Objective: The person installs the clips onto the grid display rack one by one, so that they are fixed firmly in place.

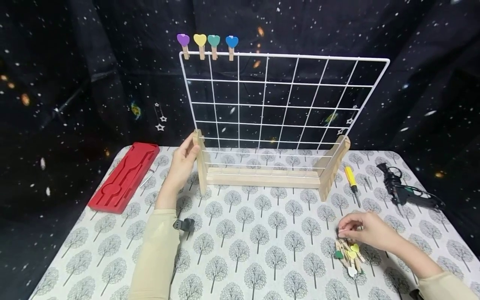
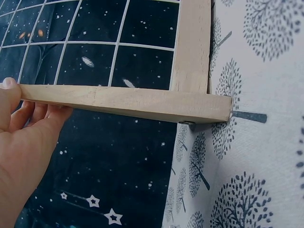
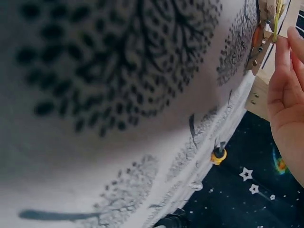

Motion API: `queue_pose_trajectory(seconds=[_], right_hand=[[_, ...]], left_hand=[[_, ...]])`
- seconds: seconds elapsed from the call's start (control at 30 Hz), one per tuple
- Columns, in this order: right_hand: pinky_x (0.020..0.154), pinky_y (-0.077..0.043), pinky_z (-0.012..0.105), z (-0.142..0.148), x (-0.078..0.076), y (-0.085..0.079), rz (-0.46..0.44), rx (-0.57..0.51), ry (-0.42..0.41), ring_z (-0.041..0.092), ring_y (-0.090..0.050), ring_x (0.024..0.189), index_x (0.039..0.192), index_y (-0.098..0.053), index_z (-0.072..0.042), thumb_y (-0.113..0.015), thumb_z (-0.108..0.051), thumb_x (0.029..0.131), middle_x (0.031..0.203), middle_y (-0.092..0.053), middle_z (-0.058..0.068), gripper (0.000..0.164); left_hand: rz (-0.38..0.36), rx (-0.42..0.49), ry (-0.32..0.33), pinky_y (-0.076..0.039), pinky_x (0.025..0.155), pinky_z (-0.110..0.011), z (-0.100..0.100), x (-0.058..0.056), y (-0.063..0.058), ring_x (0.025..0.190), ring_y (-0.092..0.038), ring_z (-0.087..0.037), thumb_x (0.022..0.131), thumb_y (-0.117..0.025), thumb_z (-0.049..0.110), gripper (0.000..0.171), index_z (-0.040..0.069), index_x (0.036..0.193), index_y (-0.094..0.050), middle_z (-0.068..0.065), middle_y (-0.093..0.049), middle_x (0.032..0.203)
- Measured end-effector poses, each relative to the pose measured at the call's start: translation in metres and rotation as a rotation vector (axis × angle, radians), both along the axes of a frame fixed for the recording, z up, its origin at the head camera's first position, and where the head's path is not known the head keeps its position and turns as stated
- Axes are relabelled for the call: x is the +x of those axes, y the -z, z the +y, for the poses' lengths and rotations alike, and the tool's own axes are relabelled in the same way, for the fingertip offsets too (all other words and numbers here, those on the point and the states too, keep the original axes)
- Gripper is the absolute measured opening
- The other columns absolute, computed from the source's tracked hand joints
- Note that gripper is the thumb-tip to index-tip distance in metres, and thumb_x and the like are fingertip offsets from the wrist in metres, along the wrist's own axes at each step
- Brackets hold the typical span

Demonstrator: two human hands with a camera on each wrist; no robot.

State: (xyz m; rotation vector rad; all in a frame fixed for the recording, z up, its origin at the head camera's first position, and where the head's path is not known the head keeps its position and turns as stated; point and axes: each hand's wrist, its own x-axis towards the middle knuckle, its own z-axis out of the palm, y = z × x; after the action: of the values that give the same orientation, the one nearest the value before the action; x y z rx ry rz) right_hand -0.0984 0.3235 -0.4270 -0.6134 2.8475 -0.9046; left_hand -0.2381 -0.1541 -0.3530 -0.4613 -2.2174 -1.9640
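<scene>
A white wire grid (image 1: 285, 55) leans in a wooden stand (image 1: 262, 179). Along its top bar, at the left end, sit heart clothespins: purple (image 1: 183, 39), yellow (image 1: 200, 39), green (image 1: 213, 40) and blue (image 1: 231, 41). My left hand (image 1: 182, 160) grips the upper end of the stand's left side piece (image 2: 133, 102), thumb on one face and fingers on the other. Over a pile of heart clothespins (image 1: 351, 254) on the right, my right hand (image 1: 369, 231) pinches a clothespin between thumb and fingertips. Its heart is mostly hidden by the fingers.
A red molded tray (image 1: 121, 179) lies at the left of the tree-patterned tablecloth (image 1: 243, 250). On the right are a yellow-handled screwdriver (image 1: 351, 181) and a black tool with a cord (image 1: 406, 189). A dark starry cloth (image 1: 93, 104) hangs behind.
</scene>
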Motion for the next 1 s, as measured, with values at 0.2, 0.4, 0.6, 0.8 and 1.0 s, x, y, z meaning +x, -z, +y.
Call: queue_pose_trajectory(seconds=[0.2,0.4,0.6,0.8,1.0], right_hand=[[0.059,-0.050,0.020,-0.002,-0.001,-0.011,0.044,0.003,-0.002,0.000,-0.056,0.068,0.088,-0.064,-0.022,-0.065,-0.031,0.075,0.075,-0.061,-0.013,0.016],[0.067,-0.050,0.022,-0.021,-0.020,-0.051,0.077,0.012,0.057,0.001,-0.057,0.074,0.096,-0.062,-0.022,-0.062,-0.030,0.079,0.081,-0.061,-0.017,0.019],[0.066,-0.049,0.021,-0.064,-0.049,-0.099,0.239,-0.050,-0.104,0.002,-0.056,0.071,0.097,-0.062,-0.016,-0.062,-0.017,0.079,0.079,-0.063,-0.010,0.018],[0.065,-0.049,0.017,-0.125,-0.073,-0.180,0.408,-0.253,-0.203,0.008,-0.059,0.069,0.092,-0.064,-0.006,-0.065,-0.003,0.075,0.077,-0.065,0.000,0.017],[0.065,-0.050,0.019,-0.183,-0.082,-0.258,0.430,-0.510,-0.118,0.017,-0.062,0.073,0.092,-0.062,0.004,-0.062,-0.006,0.078,0.080,-0.066,0.011,0.016]], left_hand=[[0.007,0.016,0.009,-0.026,0.104,-0.031,0.001,0.000,0.002,0.127,-0.029,-0.019,0.091,-0.042,0.021,0.050,0.010,0.137,-0.025,-0.013,-0.034,0.136],[-0.002,0.014,0.000,-0.025,0.105,-0.030,0.001,0.000,0.005,0.127,-0.028,-0.019,0.091,-0.042,0.022,0.051,0.010,0.137,-0.024,-0.012,-0.032,0.138],[0.004,0.017,0.003,-0.026,0.104,-0.032,-0.001,0.000,0.006,0.127,-0.028,-0.021,0.091,-0.042,0.021,0.051,0.009,0.137,-0.023,-0.013,-0.030,0.138],[0.008,0.011,-0.002,-0.026,0.105,-0.032,0.000,-0.001,0.004,0.127,-0.029,-0.021,0.091,-0.042,0.021,0.051,0.007,0.137,-0.023,-0.013,-0.031,0.138],[0.015,0.010,0.002,-0.026,0.105,-0.032,-0.001,-0.001,0.000,0.127,-0.028,-0.021,0.092,-0.041,0.021,0.051,0.007,0.137,-0.023,-0.013,-0.029,0.139]])
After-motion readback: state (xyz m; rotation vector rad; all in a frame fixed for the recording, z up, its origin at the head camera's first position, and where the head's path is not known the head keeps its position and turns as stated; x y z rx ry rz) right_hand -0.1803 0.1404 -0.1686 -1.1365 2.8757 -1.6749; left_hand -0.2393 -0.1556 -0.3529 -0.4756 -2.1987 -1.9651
